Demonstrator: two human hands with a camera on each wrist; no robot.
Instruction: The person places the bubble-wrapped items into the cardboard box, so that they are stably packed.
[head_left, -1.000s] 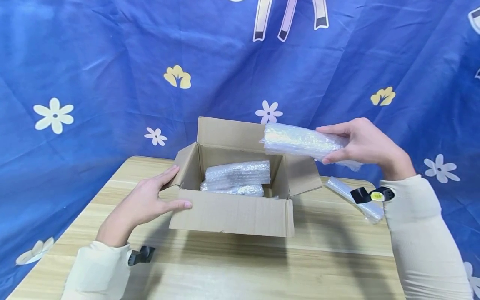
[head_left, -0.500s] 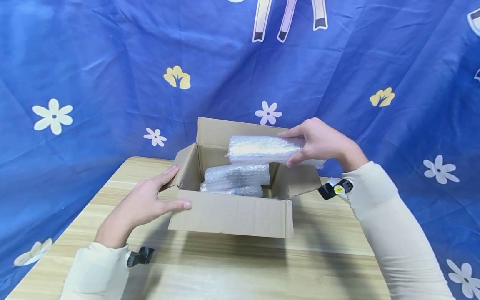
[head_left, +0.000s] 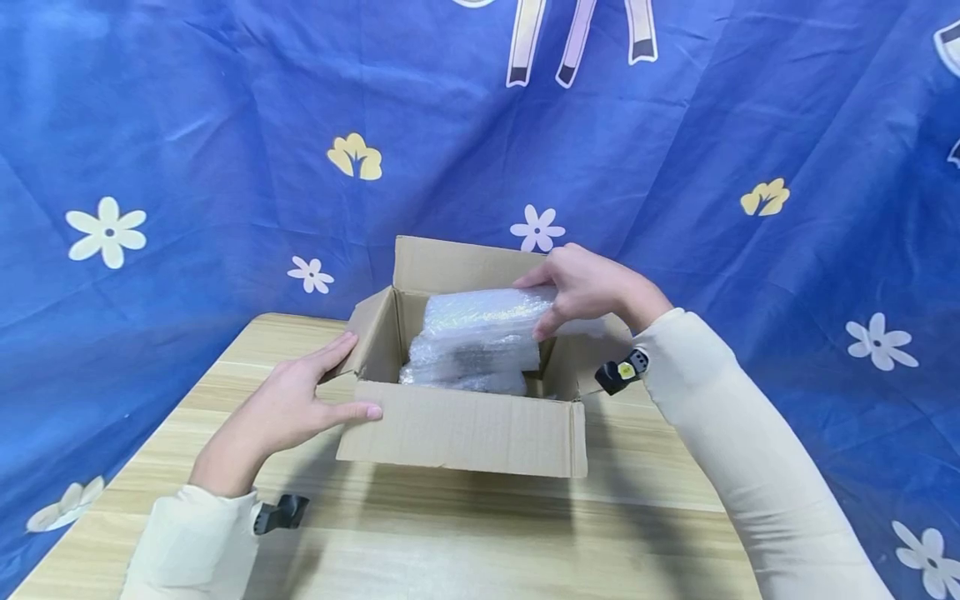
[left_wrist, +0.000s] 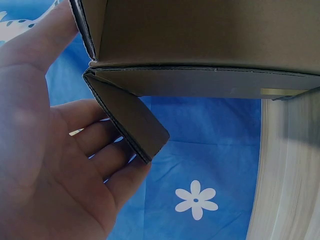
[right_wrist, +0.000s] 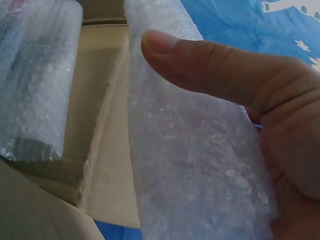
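Observation:
My right hand point(head_left: 592, 287) grips a clear bubble-wrap bundle point(head_left: 476, 310) by its right end, with the thumb on its near side in the right wrist view. The bundle hangs tilted over the opening of a cardboard box point(head_left: 465, 429), overlapping the other wrapped bundles point(head_left: 472, 367) inside. What the bubble wrap encloses is not visible. At the box's left front corner, my left hand point(head_left: 277, 408) holds the flaps: its thumb lies on the front flap, and the fingers are behind the left flap point(left_wrist: 127, 117) in the left wrist view.
The box stands with its flaps spread on a wood-grain table point(head_left: 465, 542). Right behind the table hangs a blue patterned cloth point(head_left: 225, 167). The right flap point(head_left: 600, 358) sits beneath my right wrist.
My right hand has carried the bubble-wrap bundle left and down, from beyond the box's right side to over its opening. The left hand stays at the corner.

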